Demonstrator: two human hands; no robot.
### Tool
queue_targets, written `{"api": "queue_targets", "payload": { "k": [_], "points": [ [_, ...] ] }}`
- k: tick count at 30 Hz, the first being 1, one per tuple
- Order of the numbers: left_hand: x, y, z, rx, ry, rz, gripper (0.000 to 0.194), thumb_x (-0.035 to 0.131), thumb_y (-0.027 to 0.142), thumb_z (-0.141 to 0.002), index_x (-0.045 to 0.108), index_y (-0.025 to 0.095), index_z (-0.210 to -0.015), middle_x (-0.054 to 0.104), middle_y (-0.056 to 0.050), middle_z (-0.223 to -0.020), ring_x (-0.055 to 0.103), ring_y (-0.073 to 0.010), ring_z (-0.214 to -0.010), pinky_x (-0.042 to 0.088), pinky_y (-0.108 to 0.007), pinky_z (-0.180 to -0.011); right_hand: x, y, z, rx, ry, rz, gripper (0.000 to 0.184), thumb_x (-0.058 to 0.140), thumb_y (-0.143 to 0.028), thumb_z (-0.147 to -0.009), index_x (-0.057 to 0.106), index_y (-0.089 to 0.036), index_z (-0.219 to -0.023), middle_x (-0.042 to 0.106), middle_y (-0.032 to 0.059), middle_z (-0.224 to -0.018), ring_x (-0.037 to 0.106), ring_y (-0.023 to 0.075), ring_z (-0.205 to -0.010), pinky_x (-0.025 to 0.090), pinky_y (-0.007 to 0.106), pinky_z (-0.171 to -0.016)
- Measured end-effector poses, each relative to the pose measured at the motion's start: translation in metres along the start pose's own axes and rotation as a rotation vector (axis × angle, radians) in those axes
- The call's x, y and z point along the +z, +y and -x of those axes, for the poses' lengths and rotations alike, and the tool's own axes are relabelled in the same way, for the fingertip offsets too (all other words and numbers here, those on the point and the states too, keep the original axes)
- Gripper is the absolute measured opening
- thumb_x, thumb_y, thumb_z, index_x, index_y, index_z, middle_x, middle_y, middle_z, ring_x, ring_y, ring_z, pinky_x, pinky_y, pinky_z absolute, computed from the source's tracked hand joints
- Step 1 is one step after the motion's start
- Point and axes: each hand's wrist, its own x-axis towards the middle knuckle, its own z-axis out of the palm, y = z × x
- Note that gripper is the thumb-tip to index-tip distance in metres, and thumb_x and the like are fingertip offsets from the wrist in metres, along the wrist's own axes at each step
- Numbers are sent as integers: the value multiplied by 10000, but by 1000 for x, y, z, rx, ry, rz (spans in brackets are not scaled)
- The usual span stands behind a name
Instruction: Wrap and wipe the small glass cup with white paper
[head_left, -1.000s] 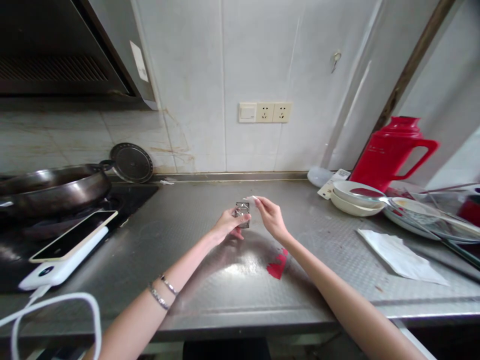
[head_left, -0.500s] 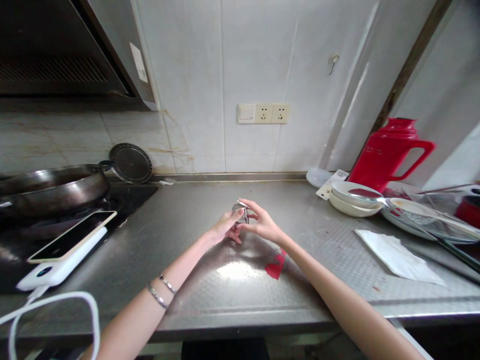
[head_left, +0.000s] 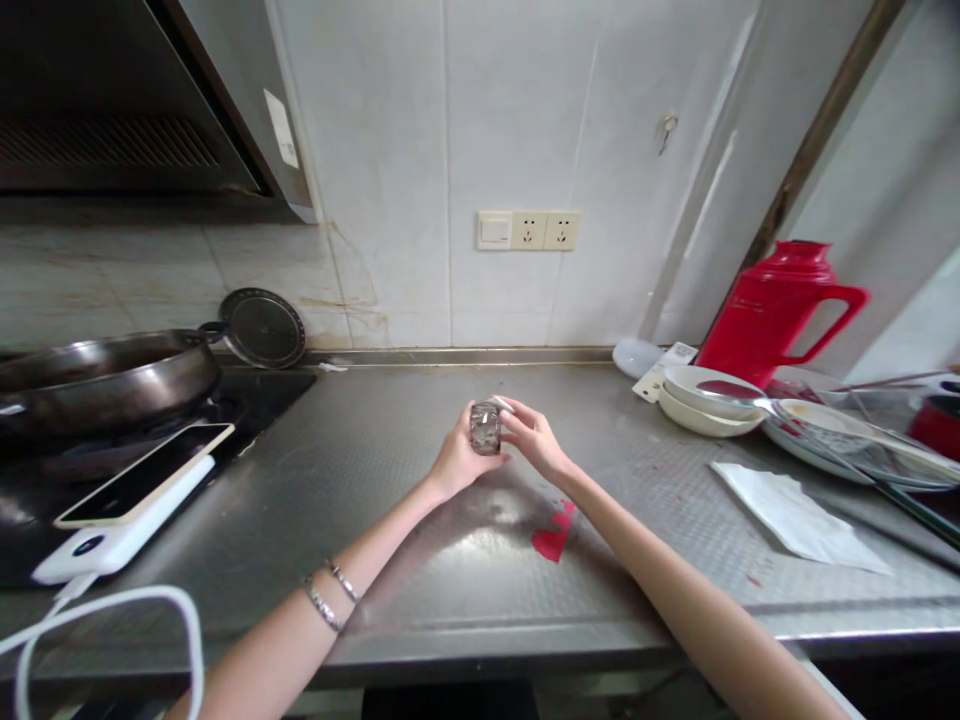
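Observation:
Over the middle of the steel counter (head_left: 450,560), both my hands meet around a small clear glass (head_left: 485,428). My left hand (head_left: 457,458) wraps its fingers around the glass from the left. My right hand (head_left: 529,437) is closed in a pinch at the rim, with a small white scrap between the fingertips and the glass. Below my right forearm, a red scrap (head_left: 555,534) lies flat on the counter.
A wok (head_left: 105,375) sits on the stove at left, with a phone (head_left: 142,472) on a white power bank (head_left: 120,530) and cable. At right stand a red jug (head_left: 772,310), stacked white bowls (head_left: 705,398), plates and a white napkin (head_left: 795,508). Wall sockets (head_left: 529,230) are behind.
My hands have drawn together around the glass. The right hand, first pinching a white scrap just above it, now presses against its rim; the left grip has tightened.

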Motion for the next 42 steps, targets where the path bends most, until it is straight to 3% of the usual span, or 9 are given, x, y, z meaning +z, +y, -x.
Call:
{"api": "queue_targets", "payload": {
  "k": [4,9,14,20,26,33,42],
  "points": [
    [1,4,2,58,2,11,840,795,276,-597,366,182,-1312,610,-109,-1193,607,-223,-1043,463,-353,-918,-4,-1,-4,30,78,41,454,608,-541,-773,697,-175,-1026,700,91,-1041,639,233,-956,544,337,-746],
    [5,4,5,111,16,-50,829,788,194,-568,400,189,-1301,575,-99,-1242,554,-236,-1132,410,-353,-983,-8,-1,-6,-175,99,294,420,532,-524,-841,734,-179,-969,731,75,-966,647,250,-975,488,388,-888],
    [8,5,6,104,26,-105,780,756,163,-580,419,193,-1283,612,-77,-1164,584,-225,-1059,440,-341,-928,-7,-5,1,-293,99,520,402,469,-479,-896,720,-194,-1026,734,71,-985,679,242,-893,523,329,-779],
    [10,8,6,118,40,-133,752,738,143,-575,419,196,-1255,609,-80,-1154,586,-227,-1056,441,-340,-917,-2,-14,9,-408,104,618,367,432,-412,-927,709,-199,-1040,713,78,-1061,693,230,-905,537,292,-746],
    [10,11,7,67,56,-203,671,715,134,-563,452,190,-1177,631,-63,-1057,609,-218,-955,471,-306,-802,2,-13,10,-557,31,673,318,416,-337,-938,690,-236,-1066,694,57,-1116,647,209,-1047,508,318,-909],
    [11,15,8,41,39,-231,607,733,188,-570,488,221,-1124,655,-24,-982,621,-197,-864,472,-276,-727,-2,-14,12,-629,-22,718,306,413,-299,-929,665,-235,-1093,697,81,-1095,649,223,-1037,518,374,-911],
    [12,10,5,114,20,-276,575,701,240,-647,501,191,-1184,593,-103,-1209,574,-249,-1105,456,-371,-937,2,-9,11,-779,-168,880,262,436,-204,-914,641,-189,-1077,680,120,-1127,594,239,-1140,509,421,-961]
  ]
}}
